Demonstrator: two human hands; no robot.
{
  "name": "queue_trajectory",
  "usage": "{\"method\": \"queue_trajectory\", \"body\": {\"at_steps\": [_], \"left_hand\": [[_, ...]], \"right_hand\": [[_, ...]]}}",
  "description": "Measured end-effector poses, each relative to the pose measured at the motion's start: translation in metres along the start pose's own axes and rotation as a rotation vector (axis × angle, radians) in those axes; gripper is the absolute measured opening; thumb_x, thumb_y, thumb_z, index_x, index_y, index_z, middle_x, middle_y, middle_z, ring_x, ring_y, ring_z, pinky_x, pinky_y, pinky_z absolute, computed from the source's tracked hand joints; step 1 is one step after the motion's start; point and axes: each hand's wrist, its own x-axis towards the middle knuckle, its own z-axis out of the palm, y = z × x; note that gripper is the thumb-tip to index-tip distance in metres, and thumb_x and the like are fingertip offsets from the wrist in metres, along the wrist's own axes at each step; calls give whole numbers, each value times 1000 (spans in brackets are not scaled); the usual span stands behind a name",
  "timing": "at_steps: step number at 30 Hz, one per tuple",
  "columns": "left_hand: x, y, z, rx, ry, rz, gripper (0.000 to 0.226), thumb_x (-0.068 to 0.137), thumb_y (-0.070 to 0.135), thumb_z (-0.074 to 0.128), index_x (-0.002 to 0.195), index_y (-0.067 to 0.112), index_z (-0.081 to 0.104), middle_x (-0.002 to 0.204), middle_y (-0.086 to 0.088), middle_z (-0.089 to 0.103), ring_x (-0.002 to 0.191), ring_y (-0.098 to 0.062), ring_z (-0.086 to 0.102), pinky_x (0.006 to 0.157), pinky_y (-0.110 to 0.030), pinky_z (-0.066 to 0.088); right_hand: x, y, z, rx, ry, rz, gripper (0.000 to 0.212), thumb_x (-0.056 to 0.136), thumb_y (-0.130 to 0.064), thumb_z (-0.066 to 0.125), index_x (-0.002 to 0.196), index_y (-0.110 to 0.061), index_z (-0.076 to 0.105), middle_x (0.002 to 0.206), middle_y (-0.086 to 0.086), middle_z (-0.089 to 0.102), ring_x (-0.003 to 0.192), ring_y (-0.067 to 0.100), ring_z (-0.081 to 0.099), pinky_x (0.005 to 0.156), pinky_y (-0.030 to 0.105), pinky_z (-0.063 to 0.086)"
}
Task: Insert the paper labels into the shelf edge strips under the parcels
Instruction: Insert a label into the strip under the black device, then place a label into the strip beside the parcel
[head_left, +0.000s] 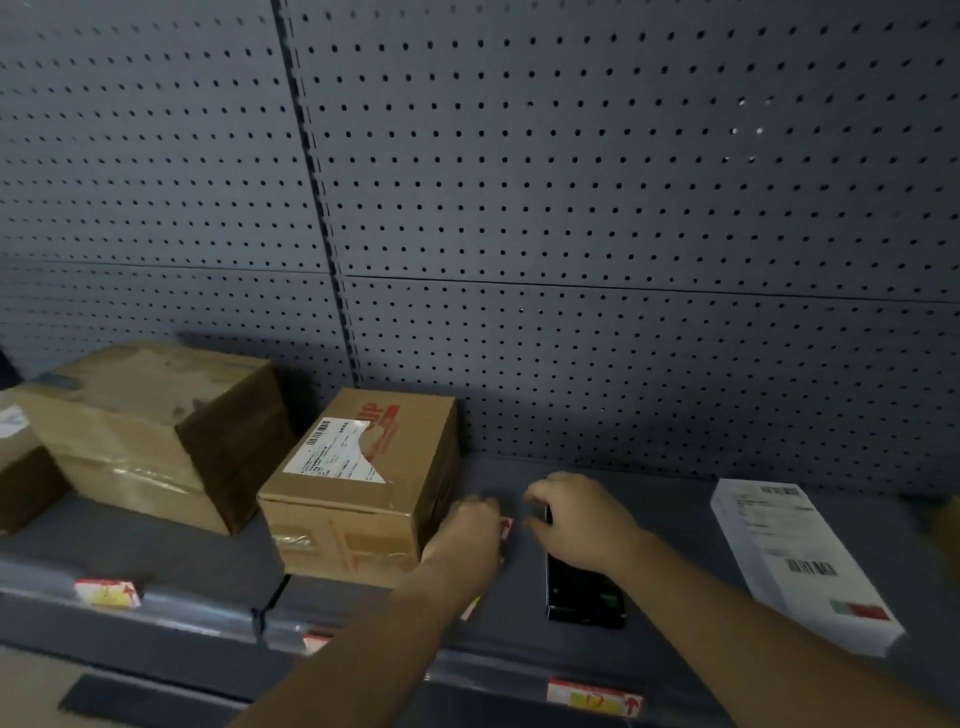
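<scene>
Both my hands rest on the grey shelf (675, 519), just right of a small cardboard parcel (363, 488) with a torn white shipping slip. My left hand (472, 525) is curled around red-and-white paper labels (506, 527); one edge shows past my knuckles. My right hand (576, 519) grips the far end of a flat black device (582, 592) lying on the shelf. The shelf edge strip (197, 613) holds one red-and-yellow label (106, 592) at the left, another label (595, 696) at the lower right, and a third label (314, 642) half hidden by my left forearm.
A larger taped cardboard parcel (150, 431) stands at the left, with another box (21, 467) cut off by the frame edge. A white box with barcodes (800, 566) lies at the right. Grey pegboard (571, 208) backs the shelf.
</scene>
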Motion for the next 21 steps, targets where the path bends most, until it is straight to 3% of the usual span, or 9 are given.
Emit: {"method": "queue_trajectory", "body": {"at_steps": [6,11,13,16,21], "left_hand": [[0,6,14,-38,-1,-129,36,94,12,51,130,11,49,131,-13,49,120,-25,50,100,-33,42],[-2,16,20,-29,7,-244,34,94,14,50,127,12,50,129,-11,47,117,-27,48,98,-37,45],[-1,20,20,-42,7,-270,37,91,15,55,128,15,51,128,-8,47,115,-26,49,98,-38,44],[3,22,19,-32,31,-257,37,89,15,58,125,21,55,132,-4,48,121,-24,45,101,-39,42],[15,17,13,-38,23,-311,41,82,15,67,120,23,56,129,-1,47,120,-24,45,100,-38,42]], "right_hand": [[35,17,10,-31,-155,-180,39,90,-44,61,121,-20,63,116,4,61,104,27,58,87,38,51],[56,19,15,-157,-257,-321,25,92,-38,57,110,-22,63,108,4,63,105,27,57,96,40,42],[61,20,16,-201,-307,-335,18,91,-37,58,102,-23,62,102,4,62,106,27,56,104,46,35],[69,26,15,-226,-369,-316,31,90,-40,59,112,-19,64,110,5,65,110,28,55,110,50,24],[82,33,12,-199,-420,-313,29,89,-44,61,106,-22,68,99,3,65,103,29,55,102,47,30]]}}
